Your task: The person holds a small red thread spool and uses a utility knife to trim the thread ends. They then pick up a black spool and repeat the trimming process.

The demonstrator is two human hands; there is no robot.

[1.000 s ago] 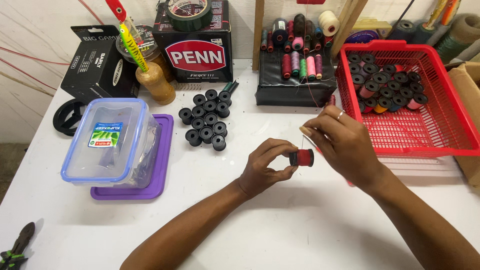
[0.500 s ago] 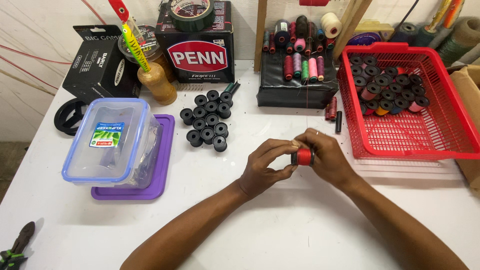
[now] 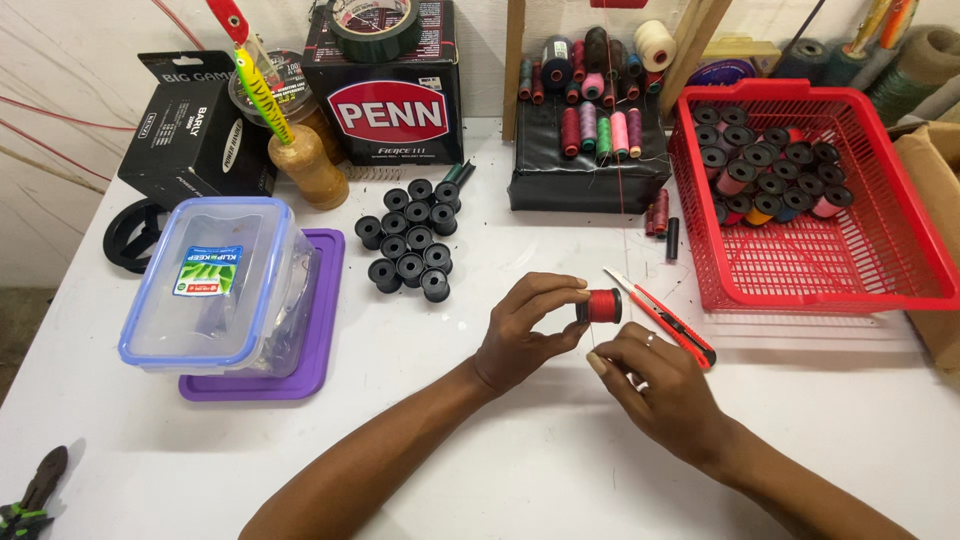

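My left hand grips a small black spool wound with red thread, held sideways above the white table. My right hand sits just below and right of the spool, fingers curled with the fingertips close together; a thin red thread runs from the spool up toward the back. Whether the fingers pinch that thread is hard to tell. A red-handled utility knife lies on the table just right of the spool.
A cluster of empty black spools stands left of centre. A red basket holds several wound spools. A clear lidded box rests on a purple lid. Thread spools stand on a black block; boxes line the back; pliers lie bottom left.
My right hand dropped from above and behind the spool to below it, uncovering the utility knife. The left hand kept hold of the red spool.
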